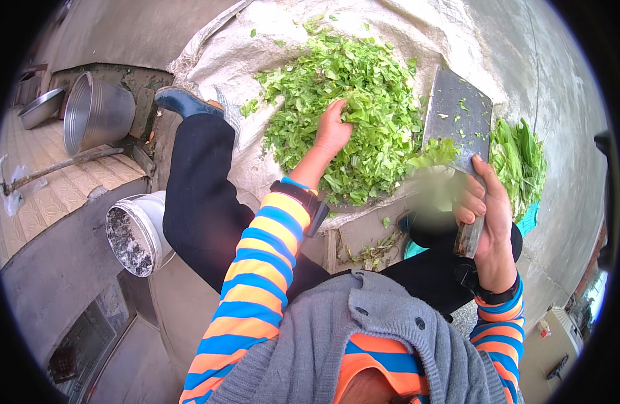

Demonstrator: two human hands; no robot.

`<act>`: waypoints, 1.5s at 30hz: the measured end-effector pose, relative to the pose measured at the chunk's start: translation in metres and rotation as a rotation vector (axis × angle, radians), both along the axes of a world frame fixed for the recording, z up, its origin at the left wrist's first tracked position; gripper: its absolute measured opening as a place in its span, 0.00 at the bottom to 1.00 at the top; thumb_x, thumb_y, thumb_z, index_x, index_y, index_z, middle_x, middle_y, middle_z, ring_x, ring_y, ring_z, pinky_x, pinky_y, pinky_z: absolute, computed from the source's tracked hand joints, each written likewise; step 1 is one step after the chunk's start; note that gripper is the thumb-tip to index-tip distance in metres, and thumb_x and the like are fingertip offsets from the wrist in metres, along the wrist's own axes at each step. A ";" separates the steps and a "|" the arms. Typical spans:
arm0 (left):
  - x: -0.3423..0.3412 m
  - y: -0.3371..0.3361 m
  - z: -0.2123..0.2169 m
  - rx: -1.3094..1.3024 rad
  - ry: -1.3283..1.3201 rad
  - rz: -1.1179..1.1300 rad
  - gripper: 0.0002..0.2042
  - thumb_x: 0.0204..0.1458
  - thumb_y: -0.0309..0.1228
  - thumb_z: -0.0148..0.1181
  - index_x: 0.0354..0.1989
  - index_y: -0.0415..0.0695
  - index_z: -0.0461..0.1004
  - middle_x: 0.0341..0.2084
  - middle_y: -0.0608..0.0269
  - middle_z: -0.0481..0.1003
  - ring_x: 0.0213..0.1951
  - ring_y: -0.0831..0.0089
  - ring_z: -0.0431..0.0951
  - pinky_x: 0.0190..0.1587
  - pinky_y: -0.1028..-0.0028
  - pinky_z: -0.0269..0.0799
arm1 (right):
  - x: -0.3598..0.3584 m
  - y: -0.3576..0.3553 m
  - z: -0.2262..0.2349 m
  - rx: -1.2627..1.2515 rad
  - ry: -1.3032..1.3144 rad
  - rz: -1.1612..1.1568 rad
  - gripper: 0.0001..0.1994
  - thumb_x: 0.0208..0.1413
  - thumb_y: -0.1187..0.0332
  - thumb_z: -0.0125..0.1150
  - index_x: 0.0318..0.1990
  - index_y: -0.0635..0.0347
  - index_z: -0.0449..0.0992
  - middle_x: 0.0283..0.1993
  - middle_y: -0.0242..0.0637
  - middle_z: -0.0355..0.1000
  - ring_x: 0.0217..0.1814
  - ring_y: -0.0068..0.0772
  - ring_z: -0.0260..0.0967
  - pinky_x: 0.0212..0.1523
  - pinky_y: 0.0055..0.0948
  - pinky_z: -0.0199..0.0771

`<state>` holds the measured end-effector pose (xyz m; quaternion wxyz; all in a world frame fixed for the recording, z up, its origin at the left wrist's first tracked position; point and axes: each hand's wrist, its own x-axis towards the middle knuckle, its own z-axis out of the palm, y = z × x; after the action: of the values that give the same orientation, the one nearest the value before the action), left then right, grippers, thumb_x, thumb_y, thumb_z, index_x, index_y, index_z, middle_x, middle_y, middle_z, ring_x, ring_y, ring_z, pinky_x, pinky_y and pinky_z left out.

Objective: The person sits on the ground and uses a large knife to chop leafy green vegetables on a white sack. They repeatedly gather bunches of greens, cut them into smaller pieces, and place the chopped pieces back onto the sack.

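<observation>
A large heap of chopped leafy greens (384, 87) lies on a pale woven sack (256, 27). My left hand (334, 128) is in the heap, its fingers curled into the leaves and partly hidden by them. My right hand (491, 209) is closed around the worn handle of a cleaver (458, 108). Its broad dark blade points away from me at the heap's right edge, with leaf bits stuck to it. Some leaves beside the right hand are blurred.
Uncut greens (518, 161) lie right of the blade. A whitish-crusted bucket (136, 232) stands by my left leg. Farther left are a metal pot (98, 113), a basin (42, 108) and a stick (61, 165). Stems (370, 254) lie between my legs.
</observation>
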<state>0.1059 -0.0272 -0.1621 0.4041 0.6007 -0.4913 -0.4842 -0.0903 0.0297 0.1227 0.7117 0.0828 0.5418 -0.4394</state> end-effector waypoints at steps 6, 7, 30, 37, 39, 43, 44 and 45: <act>-0.010 -0.063 0.005 -0.039 -0.293 -0.108 0.25 0.37 0.20 0.58 0.50 0.46 0.69 0.46 0.59 0.72 0.49 0.58 0.69 0.52 0.68 0.66 | -0.007 -0.010 -0.028 -0.047 0.170 0.088 0.07 0.62 0.63 0.46 0.35 0.49 0.56 0.18 0.24 0.54 0.11 0.16 0.50 0.10 0.21 0.55; -0.004 -0.071 0.005 -0.033 -0.396 -0.144 0.26 0.37 0.21 0.60 0.51 0.50 0.69 0.44 0.61 0.73 0.51 0.59 0.65 0.54 0.70 0.63 | -0.010 -0.013 -0.037 -0.043 0.206 0.109 0.06 0.62 0.63 0.46 0.36 0.49 0.57 0.18 0.25 0.54 0.12 0.16 0.51 0.11 0.21 0.56; -0.005 -0.073 -0.011 0.157 -0.575 -0.060 0.34 0.31 0.33 0.71 0.51 0.54 0.63 0.45 0.59 0.68 0.49 0.55 0.67 0.48 0.64 0.67 | -0.020 -0.089 -0.248 -0.575 1.488 1.244 0.09 0.57 0.66 0.48 0.43 0.57 0.66 0.24 0.55 0.70 0.29 0.60 0.68 0.33 0.52 0.67; -0.004 -0.052 0.003 -0.492 -0.923 0.059 0.23 0.36 0.23 0.60 0.45 0.55 0.66 0.44 0.60 0.67 0.48 0.55 0.66 0.45 0.60 0.64 | 0.013 -0.046 -0.245 -0.441 1.185 1.053 0.12 0.59 0.64 0.47 0.46 0.61 0.66 0.20 0.50 0.69 0.19 0.51 0.68 0.23 0.44 0.68; -0.018 -0.052 -0.008 -0.545 -1.058 -0.054 0.25 0.38 0.22 0.55 0.48 0.57 0.63 0.48 0.58 0.64 0.51 0.53 0.64 0.45 0.57 0.62 | 0.011 -0.045 -0.250 -0.253 0.826 0.823 0.11 0.60 0.64 0.46 0.44 0.60 0.66 0.16 0.41 0.65 0.14 0.39 0.64 0.16 0.37 0.65; -0.039 -0.035 -0.024 -0.342 -1.167 -0.376 0.28 0.41 0.26 0.56 0.54 0.57 0.58 0.58 0.55 0.55 0.59 0.51 0.56 0.46 0.51 0.60 | -0.006 -0.042 -0.253 -0.107 0.709 0.752 0.08 0.60 0.65 0.46 0.38 0.60 0.64 0.14 0.34 0.61 0.10 0.29 0.59 0.11 0.31 0.61; -0.039 -0.028 -0.023 -0.399 -1.140 -0.374 0.30 0.41 0.27 0.56 0.56 0.57 0.56 0.59 0.54 0.55 0.59 0.50 0.55 0.47 0.50 0.60 | -0.010 -0.041 -0.250 -0.099 0.848 0.748 0.08 0.59 0.65 0.47 0.37 0.61 0.65 0.14 0.39 0.64 0.11 0.37 0.62 0.13 0.35 0.62; -0.038 -0.020 -0.020 -0.409 -1.115 -0.413 0.31 0.42 0.29 0.56 0.58 0.56 0.55 0.60 0.54 0.54 0.60 0.50 0.54 0.48 0.50 0.59 | -0.010 -0.037 -0.246 -0.228 0.971 0.779 0.09 0.59 0.65 0.47 0.37 0.62 0.64 0.16 0.44 0.65 0.13 0.43 0.63 0.15 0.39 0.63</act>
<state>0.0681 -0.0469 -0.1821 0.0920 0.5661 -0.8168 -0.0624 -0.1002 -0.0077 -0.1235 0.4968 -0.4059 0.7431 -0.1905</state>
